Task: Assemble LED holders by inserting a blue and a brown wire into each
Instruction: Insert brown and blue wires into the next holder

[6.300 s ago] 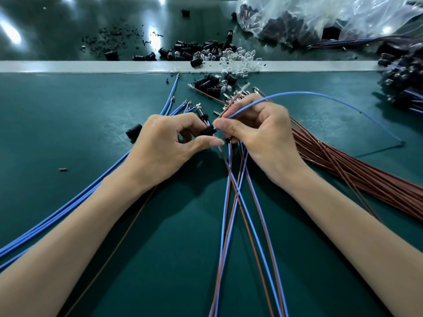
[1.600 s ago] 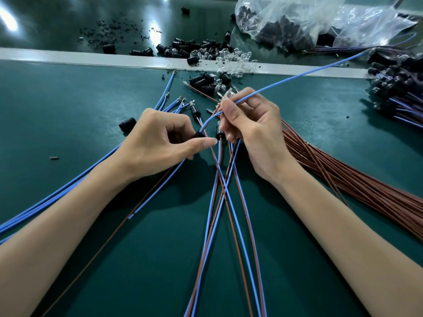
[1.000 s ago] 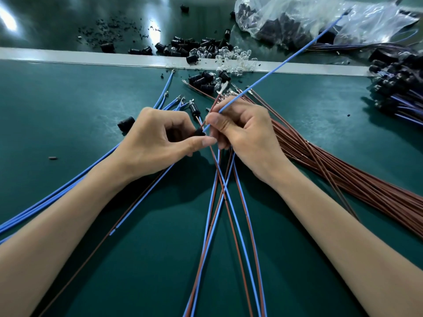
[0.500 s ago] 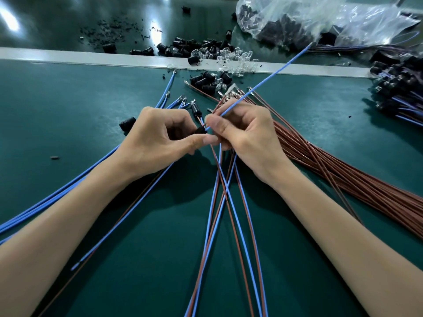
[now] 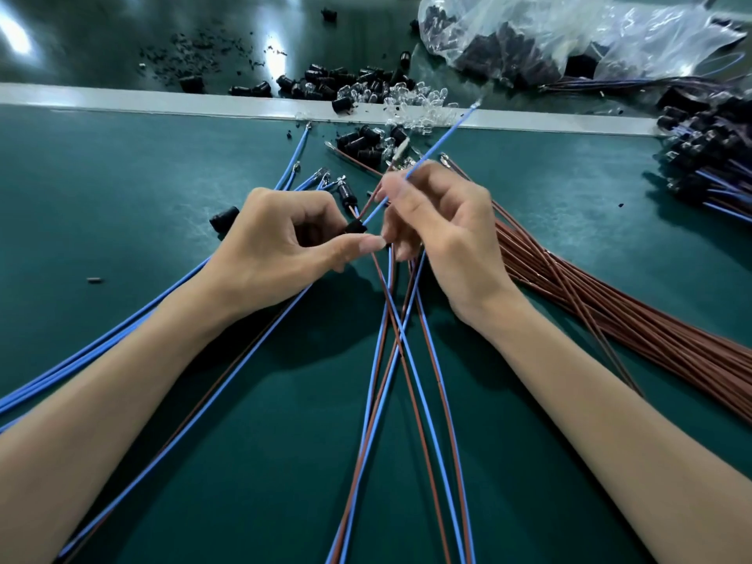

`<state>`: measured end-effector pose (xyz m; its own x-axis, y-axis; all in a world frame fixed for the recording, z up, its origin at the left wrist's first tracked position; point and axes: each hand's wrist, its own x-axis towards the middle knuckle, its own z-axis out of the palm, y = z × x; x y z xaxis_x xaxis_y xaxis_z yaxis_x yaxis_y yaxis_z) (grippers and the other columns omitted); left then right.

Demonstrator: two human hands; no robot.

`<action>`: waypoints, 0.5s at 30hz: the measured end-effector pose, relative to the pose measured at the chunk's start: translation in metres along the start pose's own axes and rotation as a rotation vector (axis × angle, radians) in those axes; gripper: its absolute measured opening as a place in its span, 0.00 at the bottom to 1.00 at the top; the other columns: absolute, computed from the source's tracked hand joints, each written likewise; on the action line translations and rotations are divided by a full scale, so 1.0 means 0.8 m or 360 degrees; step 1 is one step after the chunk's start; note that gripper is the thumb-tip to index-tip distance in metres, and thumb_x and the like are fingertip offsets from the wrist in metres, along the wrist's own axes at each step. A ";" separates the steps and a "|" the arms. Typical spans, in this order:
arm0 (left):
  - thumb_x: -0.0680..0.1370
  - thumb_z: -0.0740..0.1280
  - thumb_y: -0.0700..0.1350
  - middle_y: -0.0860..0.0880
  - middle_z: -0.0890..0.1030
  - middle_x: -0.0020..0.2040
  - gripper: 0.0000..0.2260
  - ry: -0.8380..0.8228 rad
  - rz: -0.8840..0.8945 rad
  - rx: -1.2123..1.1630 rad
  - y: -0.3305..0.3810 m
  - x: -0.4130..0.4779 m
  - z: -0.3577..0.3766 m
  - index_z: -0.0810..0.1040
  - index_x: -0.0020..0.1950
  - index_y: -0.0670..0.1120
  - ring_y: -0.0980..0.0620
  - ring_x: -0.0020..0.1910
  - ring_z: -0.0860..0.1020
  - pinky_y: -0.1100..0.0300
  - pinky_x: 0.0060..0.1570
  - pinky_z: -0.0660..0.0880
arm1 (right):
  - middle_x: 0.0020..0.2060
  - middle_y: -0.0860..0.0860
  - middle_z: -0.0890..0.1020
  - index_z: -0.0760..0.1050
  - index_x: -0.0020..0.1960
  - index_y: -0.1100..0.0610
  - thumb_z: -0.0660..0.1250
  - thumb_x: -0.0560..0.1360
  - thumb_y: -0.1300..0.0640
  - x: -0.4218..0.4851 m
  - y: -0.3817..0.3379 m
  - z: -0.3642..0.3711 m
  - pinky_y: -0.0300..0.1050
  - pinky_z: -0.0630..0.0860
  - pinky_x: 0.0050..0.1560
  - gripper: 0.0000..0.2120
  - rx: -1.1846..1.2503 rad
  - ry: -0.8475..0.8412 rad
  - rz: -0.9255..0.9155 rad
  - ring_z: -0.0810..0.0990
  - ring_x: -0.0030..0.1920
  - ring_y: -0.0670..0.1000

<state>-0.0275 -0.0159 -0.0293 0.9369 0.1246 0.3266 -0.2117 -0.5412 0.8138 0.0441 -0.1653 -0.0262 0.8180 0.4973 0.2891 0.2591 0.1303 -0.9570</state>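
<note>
The left hand (image 5: 280,242) pinched the black LED holder (image 5: 355,229) steady, so the right hand (image 5: 443,225), pinching the blue wire (image 5: 423,154) close by, could apparently feed it in

Dark-green matte bench top (image 5: 122,177), crossed at 12 o'clock by pale grey flat strip (image 5: 122,100).
- 12 o'clock: loose black cylindrical plastic holders (image 5: 358,142), clear LED domes (image 5: 419,101).
- 1 o'clock: clear plastic bag (image 5: 569,30).
- 3 to 4 o'clock: bundle of brown insulated wires (image 5: 610,319).
- 8 o'clock: long blue insulated wires (image 5: 101,339).
- 6 o'clock: crossed blue and brown wire pairs (image 5: 396,343).
</note>
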 end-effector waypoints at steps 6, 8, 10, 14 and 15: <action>0.68 0.71 0.54 0.48 0.79 0.27 0.18 -0.0028 0.0053 0.0016 -0.003 0.000 0.000 0.77 0.34 0.38 0.52 0.25 0.74 0.62 0.29 0.70 | 0.25 0.47 0.76 0.73 0.36 0.57 0.67 0.75 0.61 0.002 0.002 -0.001 0.34 0.69 0.26 0.09 -0.0082 -0.0009 0.0009 0.72 0.23 0.44; 0.68 0.71 0.54 0.50 0.79 0.27 0.18 -0.0026 0.0061 0.0019 -0.004 -0.001 0.000 0.76 0.33 0.39 0.57 0.25 0.72 0.67 0.28 0.69 | 0.24 0.44 0.76 0.75 0.35 0.57 0.69 0.74 0.63 0.001 0.002 -0.001 0.33 0.69 0.26 0.10 -0.0126 -0.0065 0.0001 0.72 0.23 0.42; 0.69 0.72 0.54 0.51 0.78 0.27 0.17 -0.0025 0.0070 0.0027 -0.004 -0.001 0.000 0.76 0.33 0.39 0.59 0.25 0.71 0.68 0.29 0.68 | 0.23 0.43 0.76 0.75 0.34 0.57 0.70 0.73 0.64 0.000 0.001 -0.001 0.32 0.68 0.26 0.10 -0.0142 -0.0118 -0.0005 0.73 0.23 0.41; 0.69 0.72 0.53 0.52 0.78 0.27 0.17 -0.0023 0.0077 0.0032 -0.005 0.000 0.000 0.76 0.33 0.39 0.59 0.25 0.72 0.67 0.28 0.69 | 0.23 0.44 0.76 0.76 0.34 0.59 0.70 0.74 0.62 -0.002 -0.001 0.000 0.31 0.68 0.26 0.10 -0.0127 -0.0130 0.0003 0.73 0.22 0.41; 0.69 0.71 0.53 0.52 0.78 0.27 0.17 -0.0014 0.0080 0.0025 -0.004 0.000 0.000 0.76 0.33 0.39 0.58 0.25 0.72 0.66 0.28 0.69 | 0.24 0.45 0.77 0.75 0.34 0.58 0.68 0.75 0.60 -0.002 -0.002 0.000 0.32 0.68 0.26 0.10 -0.0086 -0.0104 0.0011 0.73 0.22 0.41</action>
<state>-0.0271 -0.0137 -0.0321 0.9276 0.0896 0.3626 -0.2542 -0.5599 0.7886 0.0423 -0.1664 -0.0248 0.7848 0.5534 0.2790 0.2825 0.0812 -0.9558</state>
